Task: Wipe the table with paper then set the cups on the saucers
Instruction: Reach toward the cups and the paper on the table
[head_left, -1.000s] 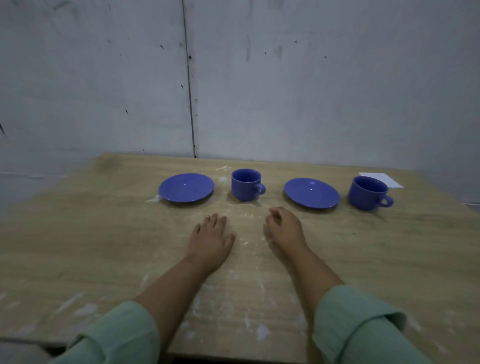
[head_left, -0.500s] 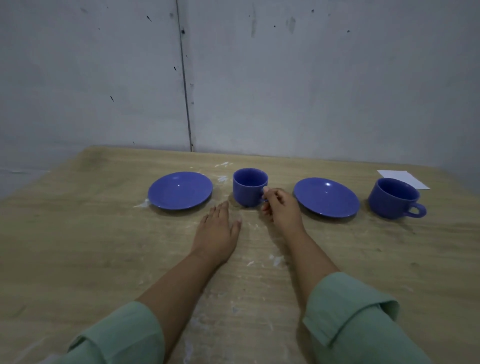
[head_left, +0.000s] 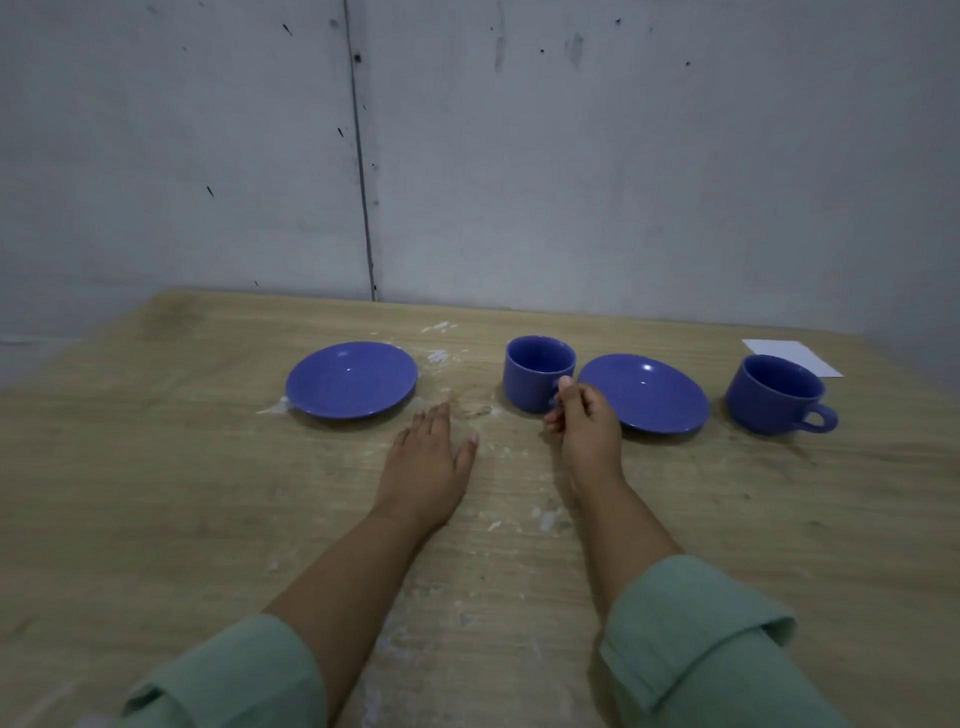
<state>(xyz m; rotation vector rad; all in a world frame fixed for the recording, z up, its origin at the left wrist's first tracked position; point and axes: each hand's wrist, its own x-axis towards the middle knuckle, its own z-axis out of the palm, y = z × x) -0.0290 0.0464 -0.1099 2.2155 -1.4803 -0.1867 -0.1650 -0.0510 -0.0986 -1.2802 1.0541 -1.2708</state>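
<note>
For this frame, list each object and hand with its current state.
Left saucer: empty, on table.
Right saucer: empty.
Left cup: upright, on table, handle pinched.
Right cup: upright, on table, untouched.
Paper: flat, far right.
Left hand: flat on table.
Right hand: at cup handle.
Table: white smears.

A plain, bare room, more a makeshift work or recording corner than a lived-in kitchen. The grey wall (head_left: 571, 182) is unfinished-looking, scuffed and speckled with dark marks, with a vertical seam (head_left: 363, 182) between its panels. Pushed against it stands a light wood-grain tabletop (head_left: 156, 493), smeared with whitish patches and flecks. The only domestic touch is matching blue crockery set in a row: a saucer (head_left: 351, 379), a cup (head_left: 537, 371), a second saucer (head_left: 654, 392), a second cup (head_left: 774, 395), and a white sheet of paper (head_left: 792, 356) near the far right corner. The light is dim and cool
</note>
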